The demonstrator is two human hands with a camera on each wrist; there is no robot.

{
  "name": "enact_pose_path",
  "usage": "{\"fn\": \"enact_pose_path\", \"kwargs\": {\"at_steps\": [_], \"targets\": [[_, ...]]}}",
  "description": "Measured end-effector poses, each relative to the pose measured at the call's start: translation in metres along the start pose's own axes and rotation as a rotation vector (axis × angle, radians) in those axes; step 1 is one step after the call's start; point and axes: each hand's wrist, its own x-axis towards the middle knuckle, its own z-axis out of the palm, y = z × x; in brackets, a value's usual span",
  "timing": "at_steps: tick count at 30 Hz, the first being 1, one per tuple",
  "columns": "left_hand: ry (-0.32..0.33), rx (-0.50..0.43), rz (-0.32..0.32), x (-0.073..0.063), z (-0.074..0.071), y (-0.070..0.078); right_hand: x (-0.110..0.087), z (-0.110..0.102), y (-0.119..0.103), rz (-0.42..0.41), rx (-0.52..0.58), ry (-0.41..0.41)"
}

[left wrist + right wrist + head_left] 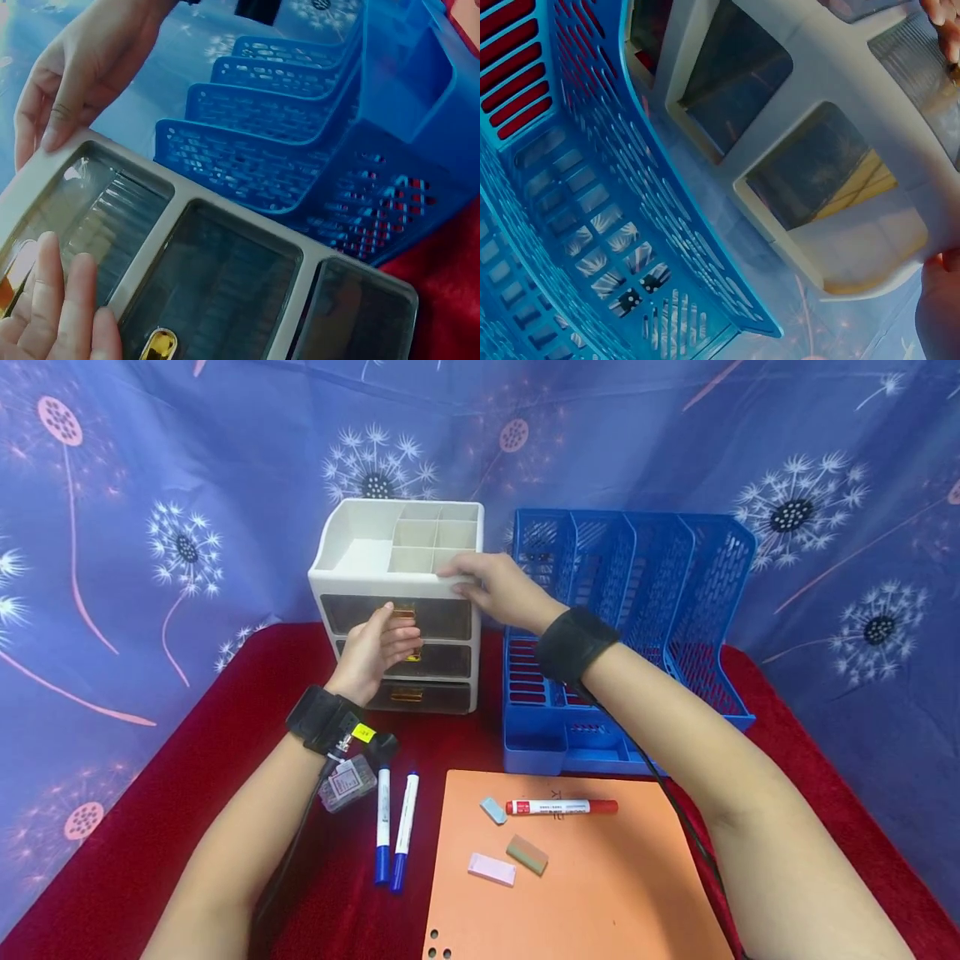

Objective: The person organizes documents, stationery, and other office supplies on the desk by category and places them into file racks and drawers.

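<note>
A white desktop drawer organizer (397, 583) with dark see-through drawers stands at the back, left of centre. My left hand (375, 647) is at the gold handle (403, 612) of its top drawer (348, 614); the thumb is by the handle and the fingers extend loosely in front. Whether they touch the handle is unclear. The top drawer sits closed. My right hand (506, 587) holds the organizer's upper right front corner, fingers over the rim and thumb lower down. In the left wrist view that thumb (64, 124) lies against the corner.
A blue file rack (534, 739) stands right of the organizer. An orange board (592, 893) in front carries a red marker (562, 807) and three small blocks. Two blue-capped markers (405, 818) and a small clear box (347, 783) lie left of it on the red cloth.
</note>
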Motion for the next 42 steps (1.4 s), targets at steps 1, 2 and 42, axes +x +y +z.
{"fn": "enact_pose_path", "kwargs": {"at_steps": [1, 2, 42], "targets": [[0.010, -0.017, -0.005, 0.001, 0.000, 0.000, 0.000, -0.001, 0.000, 0.007, -0.001, -0.003], [0.017, -0.025, -0.009, 0.002, 0.001, 0.000, 0.000, -0.002, -0.001, 0.015, 0.003, -0.006], [0.112, -0.022, 0.184, -0.056, 0.010, -0.014, 0.004, -0.007, -0.009, 0.119, -0.020, -0.042]]}}
